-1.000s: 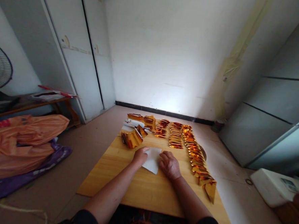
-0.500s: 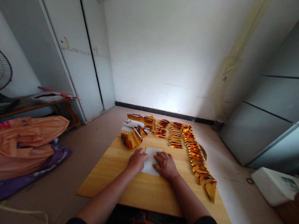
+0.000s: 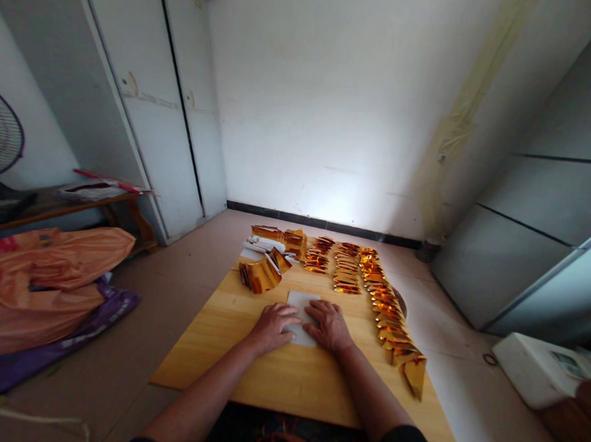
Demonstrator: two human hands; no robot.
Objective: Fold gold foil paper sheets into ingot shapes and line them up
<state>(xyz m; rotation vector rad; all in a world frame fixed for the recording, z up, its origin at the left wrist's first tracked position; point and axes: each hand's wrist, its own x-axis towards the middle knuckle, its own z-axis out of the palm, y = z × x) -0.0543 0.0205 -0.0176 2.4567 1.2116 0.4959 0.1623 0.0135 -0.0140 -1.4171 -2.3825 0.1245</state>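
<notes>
A white sheet of paper [image 3: 304,303] lies flat on the wooden board [image 3: 286,374] in front of me. My left hand [image 3: 272,327] rests on its left part with fingers laid flat and pressing down. My right hand [image 3: 330,326] presses on the sheet's right part, its fingers also spread flat. The lower half of the sheet is hidden under both hands. Just beyond my left hand stands a fanned bundle of gold foil sheets [image 3: 263,274].
Rows of folded gold foil pieces [image 3: 385,306] run along the board's right side and back. An orange plastic bag [image 3: 41,279] lies on the floor at left, near a low bench [image 3: 101,202]. A white box [image 3: 541,369] sits at right. Cabinets line both walls.
Both hands have closed in over the white sheet, which was turned from a slant to lie square. The hands now sit side by side pressing it flat.
</notes>
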